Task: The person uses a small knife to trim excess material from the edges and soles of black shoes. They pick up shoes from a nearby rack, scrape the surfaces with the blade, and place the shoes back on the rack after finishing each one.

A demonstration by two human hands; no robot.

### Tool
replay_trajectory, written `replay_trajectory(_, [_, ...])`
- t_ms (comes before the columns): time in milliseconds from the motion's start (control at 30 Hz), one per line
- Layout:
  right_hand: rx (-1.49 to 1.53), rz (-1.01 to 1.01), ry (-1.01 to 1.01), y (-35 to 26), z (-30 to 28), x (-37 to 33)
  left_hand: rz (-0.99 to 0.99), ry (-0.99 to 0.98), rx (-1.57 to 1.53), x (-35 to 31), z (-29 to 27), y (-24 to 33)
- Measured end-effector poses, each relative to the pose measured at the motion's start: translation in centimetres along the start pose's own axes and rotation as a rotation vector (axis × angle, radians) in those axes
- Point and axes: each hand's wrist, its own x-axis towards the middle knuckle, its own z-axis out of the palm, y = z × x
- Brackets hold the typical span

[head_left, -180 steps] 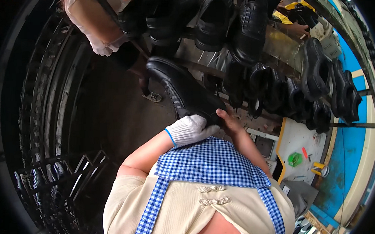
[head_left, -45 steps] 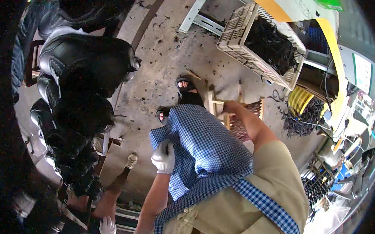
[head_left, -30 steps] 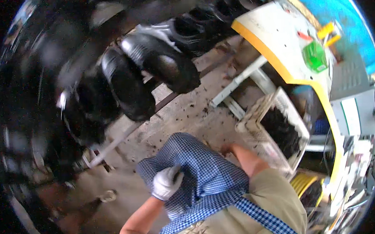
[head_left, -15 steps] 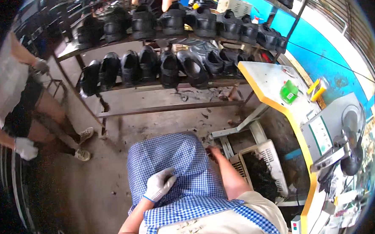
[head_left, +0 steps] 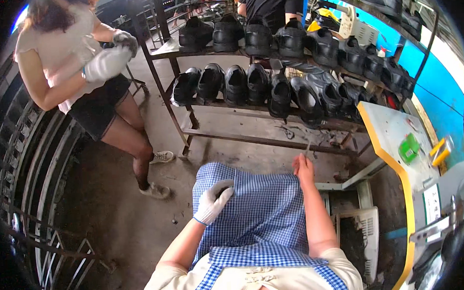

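Note:
My left hand (head_left: 213, 202), in a white knitted glove, rests over the blue-and-white checked apron (head_left: 256, 206) on my lap. Its fingers bend loosely, apart from the thumb, and nothing shows in them. Bare and raised beside the apron's right edge, my right hand (head_left: 303, 168) has its fingers closed. Something thin, too small to make out, sticks up from its fingertips. In front of me, black shoes (head_left: 280, 96) stand in rows on a metal rack (head_left: 232, 141).
At left stands a person (head_left: 54, 60) in gloves, hands together. Another person (head_left: 272, 9) in black is behind the rack. To my right, a yellow-edged worktable (head_left: 393, 126) carries a green box (head_left: 408, 148) and a machine; a pale crate (head_left: 370, 232) sits below. Metal racks (head_left: 38, 155) line the left.
The view has swung left, showing more of the person there, whose hands have come together. My right hand has risen from low beside the apron. My left hand stays over the apron.

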Motion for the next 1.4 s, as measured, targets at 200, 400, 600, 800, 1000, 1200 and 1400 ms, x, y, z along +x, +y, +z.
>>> replay_trajectory(200, [0.123,0.181,-0.180,1.5,5.4,2.6,-0.079,0.015,-0.159,5.5,2.2,0.0])
replay_trajectory(400, [0.185,0.258,-0.182,2.8,6.0,3.4,-0.139,-0.107,-0.246,14.1,2.9,1.1])
replay_trajectory(600, [0.080,0.249,-0.287,3.4,5.2,3.6,-0.206,-0.124,0.063,20.4,4.6,-5.2])
replay_trajectory(800, [0.047,0.283,-0.298,3.6,6.5,6.3,-0.232,-0.194,-0.053,23.0,6.0,-6.6])
replay_trajectory(1000, [0.013,0.230,-0.227,5.1,7.3,9.2,-0.130,-0.046,-0.076,24.2,6.7,-8.1])
replay_trajectory(1200, [0.089,0.127,-0.073,5.6,7.1,9.9,-0.068,-0.047,0.051,20.8,6.0,-3.2])
replay_trajectory(1400, [-0.052,-0.178,0.154,7.6,5.1,8.8,0.069,-0.054,0.255,16.8,4.9,-3.4])
